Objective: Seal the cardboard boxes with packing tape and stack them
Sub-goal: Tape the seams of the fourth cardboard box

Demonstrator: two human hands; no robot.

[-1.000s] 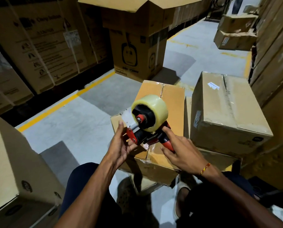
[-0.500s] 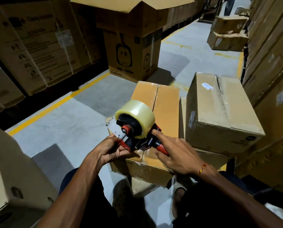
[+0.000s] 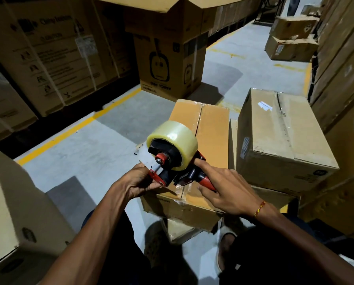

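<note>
Between the two hands, a red-and-black tape dispenser [image 3: 172,171] loaded with a roll of clear packing tape [image 3: 175,144] sits at the near end of a cardboard box [image 3: 211,136], right over the seam where the box's two top flaps meet. The left hand [image 3: 138,181] has its fingers curled around the dispenser's front end, pinching at the red plate and the grey metal tab there. The right hand [image 3: 226,192] is mostly spread: its index finger stretches forward to touch the dispenser body just under the roll, the thumb lies beside the red handle [image 3: 205,179], and the other fingers extend loosely over the box top without clearly closing on anything. A short piece of clear tape already lies wrinkled across the box's near edge, under and just ahead of the right hand's fingers. The box rests on another, smaller carton below the hands. Just beyond the right hand stands a second box [image 3: 281,136], its top seam taped, sitting on a flatter carton. Beyond the left hand, across the grey floor [image 3: 85,147] and a yellow line [image 3: 75,128], stand tall printed cartons, one with its top flaps open [image 3: 167,58].
</note>
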